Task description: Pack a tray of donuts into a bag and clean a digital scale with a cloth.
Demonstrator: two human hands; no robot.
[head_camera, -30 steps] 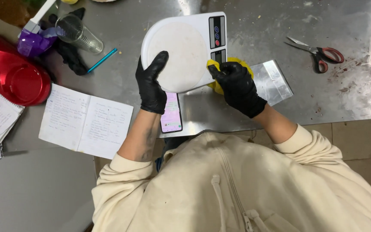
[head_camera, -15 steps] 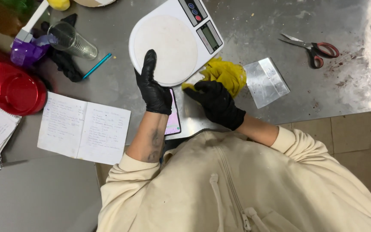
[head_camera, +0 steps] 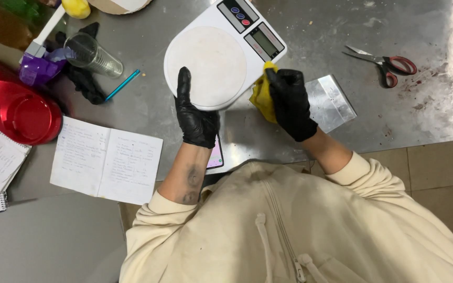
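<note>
At nine o'clock sits the red lid (head_camera: 19,112), with the open notebook (head_camera: 106,160) below it at about eight. Up at eleven a purple spray bottle (head_camera: 40,65) and a clear plastic cup (head_camera: 93,54) lie on the steel table (head_camera: 436,120), a spare black glove (head_camera: 85,81) and a blue pen (head_camera: 122,85) beside them. My left hand (head_camera: 196,118), black-gloved, clasps the near edge of the white kitchen scale (head_camera: 221,55) at twelve, thumb laid up over its round platform. My right hand (head_camera: 290,102) is clenched around a yellow cloth (head_camera: 262,94), pressing it against the scale's right side, just under the display. The platform looks fairly clean; the wiping seems underway, with that edge left to do. A metal scraper (head_camera: 331,99) lies at two, red-handled scissors (head_camera: 386,63) farther right.
</note>
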